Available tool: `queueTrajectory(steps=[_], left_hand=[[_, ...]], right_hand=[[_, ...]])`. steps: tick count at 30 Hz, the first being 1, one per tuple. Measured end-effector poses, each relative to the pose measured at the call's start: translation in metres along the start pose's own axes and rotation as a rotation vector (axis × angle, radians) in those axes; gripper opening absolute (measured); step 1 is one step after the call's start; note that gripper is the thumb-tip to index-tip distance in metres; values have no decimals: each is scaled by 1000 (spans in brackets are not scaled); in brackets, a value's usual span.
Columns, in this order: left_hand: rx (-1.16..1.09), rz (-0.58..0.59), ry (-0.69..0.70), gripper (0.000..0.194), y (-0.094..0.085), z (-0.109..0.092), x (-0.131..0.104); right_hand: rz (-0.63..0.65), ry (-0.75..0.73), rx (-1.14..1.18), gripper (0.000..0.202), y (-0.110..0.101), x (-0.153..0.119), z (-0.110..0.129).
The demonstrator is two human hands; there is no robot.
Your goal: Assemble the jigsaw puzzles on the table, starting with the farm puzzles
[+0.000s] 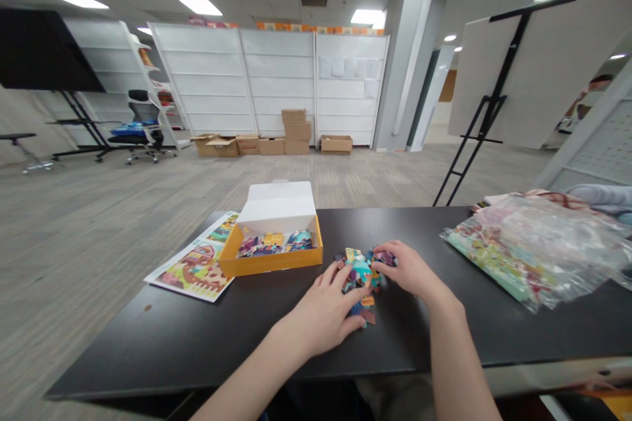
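Observation:
A small heap of colourful jigsaw puzzle pieces lies on the black table, teal, purple and yellow in print. My left hand rests against the heap's left side, fingers spread and stretched over the pieces. From the right, my right hand curls its thumb and fingers round some purple pieces at the heap's edge. Part of the heap is hidden under my fingers. To the left stands a yellow box with its white lid raised. Inside it lie more puzzle pieces.
A printed picture sheet lies partly behind the box's left side. On the right, a clear plastic bag with printed items covers the table. Beyond the table are a whiteboard stand, cardboard boxes and an office chair.

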State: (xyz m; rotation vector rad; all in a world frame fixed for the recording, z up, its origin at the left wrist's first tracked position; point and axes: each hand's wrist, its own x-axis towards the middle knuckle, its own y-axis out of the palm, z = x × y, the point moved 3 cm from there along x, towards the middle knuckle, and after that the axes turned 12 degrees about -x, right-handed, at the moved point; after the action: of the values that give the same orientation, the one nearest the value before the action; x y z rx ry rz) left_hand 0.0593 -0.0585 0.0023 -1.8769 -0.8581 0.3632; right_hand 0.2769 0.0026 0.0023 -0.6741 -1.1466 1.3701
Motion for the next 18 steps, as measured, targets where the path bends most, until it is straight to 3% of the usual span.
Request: queueTrajectory(steps=[4,14,18], left_hand=[[23,-22,-2,41,6,2,11],[90,-84,-43,43,18,4,53],[121,-126,25,32,13,-3,60]], right_hand=[[26,6,-6,26,5,2,-4],[-76,151,-141,21,10,3,-31],[-78,159,-161,22,11,4,-33]])
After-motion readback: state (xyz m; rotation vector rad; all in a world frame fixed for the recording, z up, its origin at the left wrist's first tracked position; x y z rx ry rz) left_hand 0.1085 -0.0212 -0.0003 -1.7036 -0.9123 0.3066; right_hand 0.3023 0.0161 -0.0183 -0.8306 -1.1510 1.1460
